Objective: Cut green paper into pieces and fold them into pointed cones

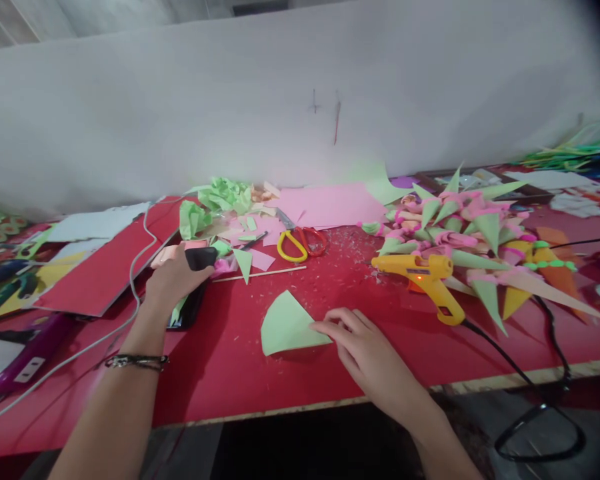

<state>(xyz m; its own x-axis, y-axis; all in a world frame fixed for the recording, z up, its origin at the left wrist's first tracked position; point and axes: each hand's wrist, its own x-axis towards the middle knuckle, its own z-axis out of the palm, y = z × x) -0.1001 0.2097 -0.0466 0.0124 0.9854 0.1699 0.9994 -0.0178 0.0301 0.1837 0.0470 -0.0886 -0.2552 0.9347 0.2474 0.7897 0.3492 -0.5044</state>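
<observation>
A pale green fan-shaped piece of paper point(287, 327) lies in front of me on the red tabletop. My right hand point(357, 343) pinches its right corner between thumb and fingers. Further left, my left hand point(177, 277) reaches over a flat black device that looks like a phone point(193, 307), thumb along its right side; the hand hides part of it. Between and beyond the hands are a thin wooden stick point(260, 274), a small green paper triangle point(243, 263) and scissors point(300, 243) with one yellow and one red handle loop.
A yellow glue gun point(423, 270) with a lit orange light sits at right, its black cord trailing off the table edge. Behind it is a heap of pink and green paper cones point(465, 230). Crumpled green paper point(225, 195), a red board point(117, 267) and a white cable point(140, 267) are leftward.
</observation>
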